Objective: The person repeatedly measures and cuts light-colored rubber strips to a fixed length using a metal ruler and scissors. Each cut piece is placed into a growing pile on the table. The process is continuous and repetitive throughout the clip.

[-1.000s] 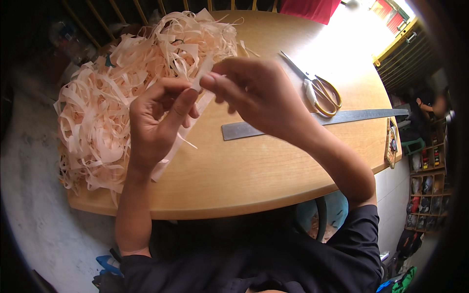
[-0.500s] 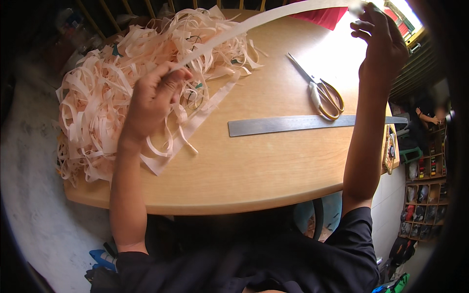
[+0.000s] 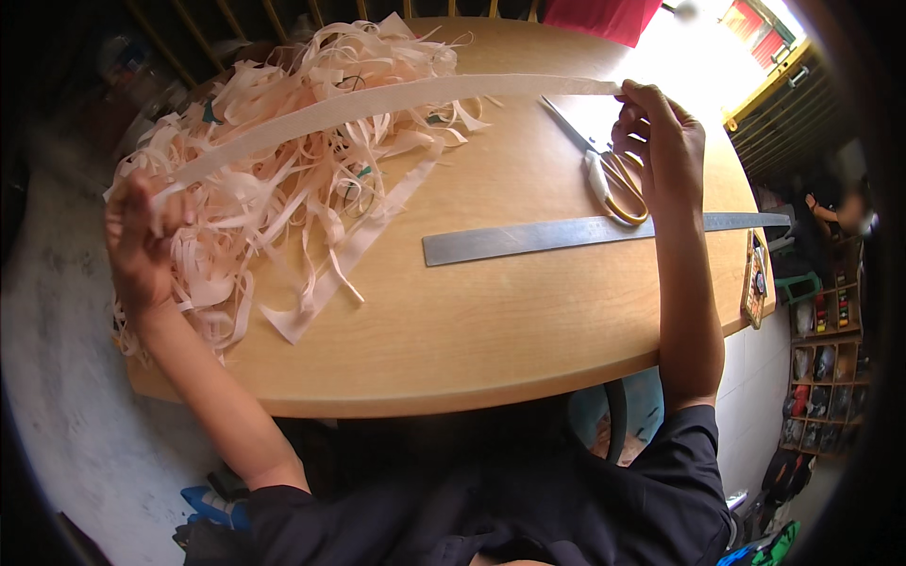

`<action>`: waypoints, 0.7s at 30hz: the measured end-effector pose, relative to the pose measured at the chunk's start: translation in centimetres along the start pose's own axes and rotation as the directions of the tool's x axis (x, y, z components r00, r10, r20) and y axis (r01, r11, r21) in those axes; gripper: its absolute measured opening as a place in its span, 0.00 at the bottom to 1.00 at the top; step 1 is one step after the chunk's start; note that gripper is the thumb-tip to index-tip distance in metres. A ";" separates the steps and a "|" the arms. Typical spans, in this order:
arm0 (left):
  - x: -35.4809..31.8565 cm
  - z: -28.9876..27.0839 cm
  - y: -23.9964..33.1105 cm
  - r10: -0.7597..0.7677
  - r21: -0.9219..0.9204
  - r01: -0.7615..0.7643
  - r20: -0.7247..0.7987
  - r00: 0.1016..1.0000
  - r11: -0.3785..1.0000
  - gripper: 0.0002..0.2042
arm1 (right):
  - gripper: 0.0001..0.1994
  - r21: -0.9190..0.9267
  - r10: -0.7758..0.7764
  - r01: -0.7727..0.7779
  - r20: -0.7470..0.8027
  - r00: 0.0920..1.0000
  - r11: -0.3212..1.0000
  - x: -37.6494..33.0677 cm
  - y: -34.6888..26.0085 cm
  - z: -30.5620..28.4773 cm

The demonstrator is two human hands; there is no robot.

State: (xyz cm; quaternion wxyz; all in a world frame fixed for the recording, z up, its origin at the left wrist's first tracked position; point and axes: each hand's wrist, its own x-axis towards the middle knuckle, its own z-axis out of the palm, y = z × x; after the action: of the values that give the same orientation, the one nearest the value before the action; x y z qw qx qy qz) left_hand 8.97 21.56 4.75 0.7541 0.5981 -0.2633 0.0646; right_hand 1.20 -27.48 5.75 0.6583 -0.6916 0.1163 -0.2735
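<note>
A long pale pink fabric strip (image 3: pixel 406 94) stretches in the air between my two hands, above the table. My right hand (image 3: pixel 661 127) pinches its right end, just above the scissors. At the far left, my left hand (image 3: pixel 142 236) is closed on the strip's other end; its fingers are a little blurred. Below and behind the strip lies a big tangled heap of similar pink strips (image 3: pixel 283 179). One wider flat strip (image 3: pixel 363 241) slants out of the heap toward the table's front.
Scissors with white and tan handles (image 3: pixel 613 184) lie on the wooden table (image 3: pixel 453 349), by a steel ruler (image 3: pixel 528 238). A pink-red cloth (image 3: pixel 604 19) hangs at the back edge. Cubbyhole shelves (image 3: pixel 826 396) stand at right, with another person (image 3: pixel 835 212) behind.
My left hand has moved left and nearer, out over the heap's left edge. The right hand has come lower and slightly left. The strip now spans wider and lower between them.
</note>
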 end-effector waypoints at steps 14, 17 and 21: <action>1.4 0.0 1.4 0.639 0.603 -0.294 -0.500 0.585 0.741 0.06 | 0.13 -0.036 -0.052 0.057 0.109 0.993 0.998 -2.1 0.9 1.3; 1.6 -0.1 0.5 0.672 0.754 -0.153 -0.450 0.588 0.638 0.12 | 0.13 -0.099 -0.046 0.055 0.090 0.995 0.994 -2.1 1.0 1.3; 1.6 -0.4 0.3 0.636 0.941 -0.032 -0.203 0.744 0.338 0.20 | 0.13 -0.139 0.039 -0.017 0.160 0.986 0.990 -2.3 1.1 1.7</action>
State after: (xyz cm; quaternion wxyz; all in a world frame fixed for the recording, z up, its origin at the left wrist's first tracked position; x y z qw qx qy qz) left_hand 10.39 21.70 5.73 0.3204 0.7848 -0.0840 0.5238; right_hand 0.42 -24.98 4.23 0.6201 -0.7536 0.0907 -0.1984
